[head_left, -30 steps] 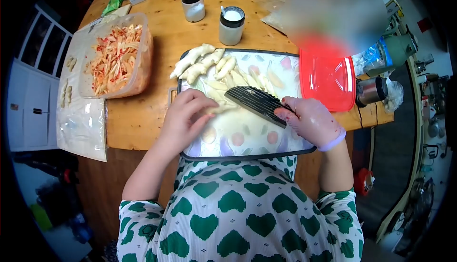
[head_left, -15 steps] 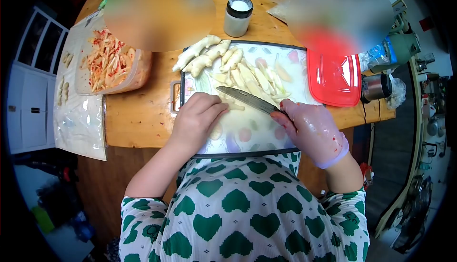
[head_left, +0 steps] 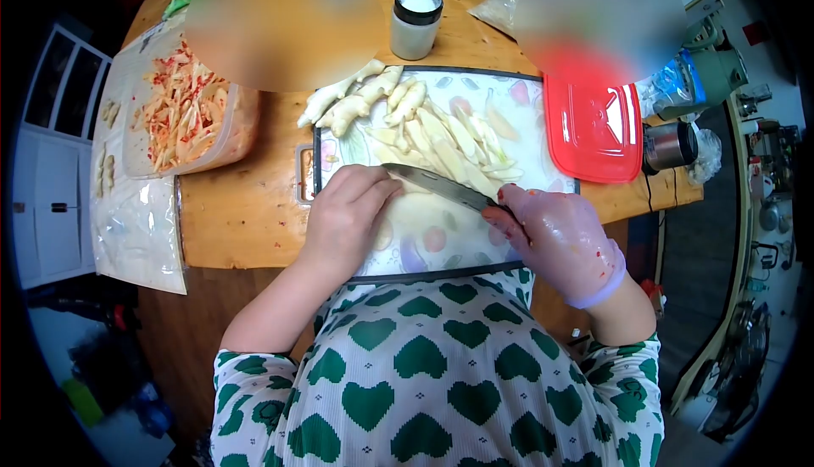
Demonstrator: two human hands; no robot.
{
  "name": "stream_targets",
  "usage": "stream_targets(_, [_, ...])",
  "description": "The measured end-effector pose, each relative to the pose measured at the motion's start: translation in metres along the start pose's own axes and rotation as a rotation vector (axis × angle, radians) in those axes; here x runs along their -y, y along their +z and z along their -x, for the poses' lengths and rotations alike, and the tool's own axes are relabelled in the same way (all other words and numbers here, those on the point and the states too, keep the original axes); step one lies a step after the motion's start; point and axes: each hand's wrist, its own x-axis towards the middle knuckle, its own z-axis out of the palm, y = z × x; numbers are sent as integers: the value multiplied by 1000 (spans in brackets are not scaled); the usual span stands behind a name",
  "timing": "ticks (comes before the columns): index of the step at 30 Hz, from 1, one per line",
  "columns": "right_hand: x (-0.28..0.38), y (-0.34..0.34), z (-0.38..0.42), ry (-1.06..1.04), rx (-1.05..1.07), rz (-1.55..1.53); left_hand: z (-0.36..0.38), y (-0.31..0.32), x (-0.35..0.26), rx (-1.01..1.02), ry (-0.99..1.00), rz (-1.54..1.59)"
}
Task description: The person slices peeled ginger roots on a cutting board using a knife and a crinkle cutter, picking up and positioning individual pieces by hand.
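In my gloved right hand (head_left: pixel 564 238), closed round the handle, is a kitchen knife (head_left: pixel 437 184) whose dark blade points left across the cutting board (head_left: pixel 475 242). My bare left hand (head_left: pixel 348 212) is closed at the blade's tip, fingers pinched on a pale piece of ginger mostly hidden by the fingers and blade. Just beyond the blade lies a pile of long ginger slices (head_left: pixel 445 140). Whole peeled ginger roots (head_left: pixel 360 106) rest across the board's upper left corner. Red specks mark the glove.
A plastic container (head_left: pixel 242 140) of red-seasoned slices stands at the left on a clear plastic sheet (head_left: pixel 140 238). Behind the board is a jar (head_left: pixel 414 34) of white powder with a spoon. A red lid (head_left: pixel 593 136) overlaps the board's right edge, beside a metal cup (head_left: pixel 670 151).
The knife has come down nearer my left fingertips, its tip shifting slightly left and its blade now lying along the near edge of the slices. My left hand has hardly moved.
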Motion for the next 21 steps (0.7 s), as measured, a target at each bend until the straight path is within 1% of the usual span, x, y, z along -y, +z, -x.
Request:
stream_targets(3, [5, 2, -4, 7, 31, 87, -2, 0, 0, -4, -1, -8])
stream_targets(6, [11, 0, -7, 20, 73, 101, -2, 0, 0, -1, -1, -19])
stream_targets(9, [10, 3, -17, -51, 55, -10, -2, 1, 0, -4, 6, -30])
stream_targets(12, [16, 19, -37, -78, 36, 11, 0, 2, -2, -7, 21, -40])
stream_targets(15, [17, 40, -48, -199, -71, -25, 0, 0, -3, -5, 28, -53])
stream_targets(18, [11, 34, -52, -117, -27, -11, 2, -3, -4, 7, 24, -50])
stream_targets(21, [0, 10, -41, 39, 111, -120, 4, -3, -5, 10, 18, -29])
